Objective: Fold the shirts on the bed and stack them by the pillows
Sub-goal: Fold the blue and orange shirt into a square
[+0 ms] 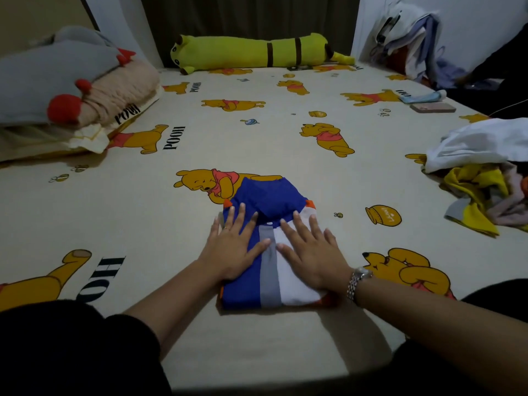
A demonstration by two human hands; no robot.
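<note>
A folded shirt (270, 287) in blue, grey and white with orange edges lies in the middle of the bed, its blue collar end pointing away from me. My left hand (233, 247) lies flat on its blue left half with the fingers spread. My right hand (311, 250), with a metal watch on its wrist, presses flat on the white right half. A loose heap of unfolded shirts (483, 172), white on top with yellow and pink beneath, sits at the right edge of the bed. The pillows (57, 87) lie at the far left.
The bed sheet (143, 218) is cream with a yellow bear print. A long green plush (251, 51) lies along the far wall. A phone (433, 107) and a small blue item lie far right. Clothes hang on the right wall.
</note>
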